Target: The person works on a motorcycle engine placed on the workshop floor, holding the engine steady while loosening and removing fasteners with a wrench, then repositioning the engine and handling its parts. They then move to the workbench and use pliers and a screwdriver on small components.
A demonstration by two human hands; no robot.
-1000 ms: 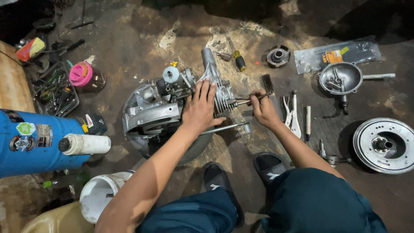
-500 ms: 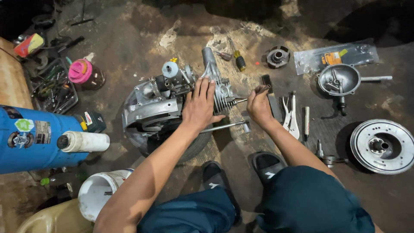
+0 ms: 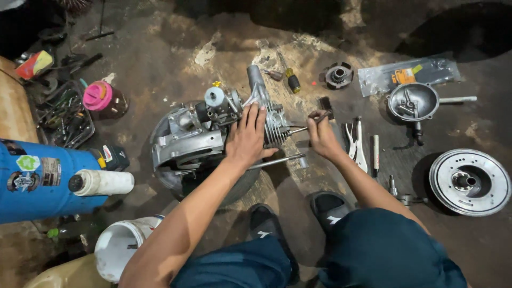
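Camera: one, worn on the person's head.
Facing: straight down at the floor [image 3: 160,48].
Distance: close, about an arm's reach above the engine [image 3: 213,128].

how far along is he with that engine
Done: parts already lie off on the floor, a flywheel, a metal bowl of bits and a small round part. In hand: the left hand steadies the engine while the right hand works a thin tool at the long studs. Left: the engine body is unopened.
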